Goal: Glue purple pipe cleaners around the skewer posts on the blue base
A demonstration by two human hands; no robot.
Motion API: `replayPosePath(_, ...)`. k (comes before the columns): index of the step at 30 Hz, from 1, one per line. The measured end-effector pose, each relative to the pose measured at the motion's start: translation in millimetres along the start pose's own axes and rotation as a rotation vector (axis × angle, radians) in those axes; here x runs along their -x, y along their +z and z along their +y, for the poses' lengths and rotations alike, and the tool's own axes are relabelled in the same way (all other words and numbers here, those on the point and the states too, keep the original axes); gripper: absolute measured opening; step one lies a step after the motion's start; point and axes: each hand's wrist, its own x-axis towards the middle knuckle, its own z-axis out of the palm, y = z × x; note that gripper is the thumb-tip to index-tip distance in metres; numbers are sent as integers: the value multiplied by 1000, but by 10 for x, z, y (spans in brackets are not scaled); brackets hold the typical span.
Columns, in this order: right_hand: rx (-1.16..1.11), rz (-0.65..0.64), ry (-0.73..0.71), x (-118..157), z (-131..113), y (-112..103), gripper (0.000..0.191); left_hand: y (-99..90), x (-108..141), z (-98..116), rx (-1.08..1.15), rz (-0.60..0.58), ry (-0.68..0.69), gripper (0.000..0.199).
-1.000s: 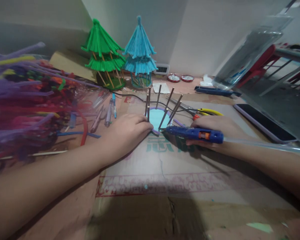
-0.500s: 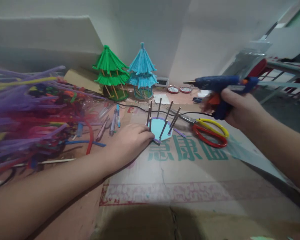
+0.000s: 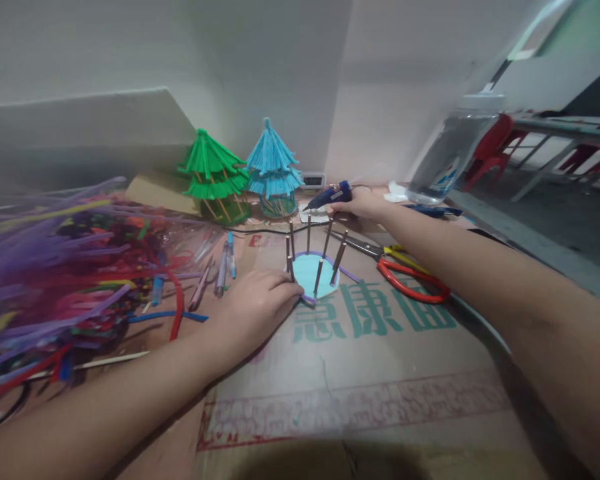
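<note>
Holding base (image 3: 314, 271) by its near left edge with left hand (image 3: 260, 300), with right hand (image 3: 363, 203) at glue gun (image 3: 333, 194).
Pressing purple strip (image 3: 349, 273) to that edge with fingers drawn narrowly together; on the right, cannot tell whether wide or closed around the handle, hidden from view. Looking down on base flat on cardboard (image 3: 380, 393), ringed by upright and leaning sticks (image 3: 319, 279), with scissors (image 3: 414, 285) near its right and pens (image 3: 222, 268) left, toward pipe cleaners (image 3: 55, 260). Farther back, with glue gun tilted nose-down at white paper (image 3: 316, 217), near blue model (image 3: 274, 170) and green model (image 3: 211, 160).
</note>
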Motion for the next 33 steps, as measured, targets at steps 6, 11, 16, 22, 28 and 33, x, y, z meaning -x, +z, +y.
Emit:
replayPosePath(6, 65, 11, -55, 351, 160, -212, 54, -50, 1, 29, 50, -49, -108, 8)
replayPosePath(11, 182, 291, -139, 1103, 164, -447, 25, -19, 1, 10, 258, 8, -328, 19)
replayPosePath(16, 179, 207, -391, 1747, -45, -381, 23, -23, -34, -49, 272, 37, -317, 27)
replayPosePath(22, 237, -112, -611, 2046, -299, -40, 21, -18, -68, -85, 266, -66, -272, 27)
replayPosePath(28, 193, -193, -599, 1996, -308, 10, 22, -64, -78, -33, 343, -197, -275, 28)
replayPosePath(33, 75, -207, -513, 2027, -344, 35, 27, -82, -47, 82, 280, -155, -296, 24)
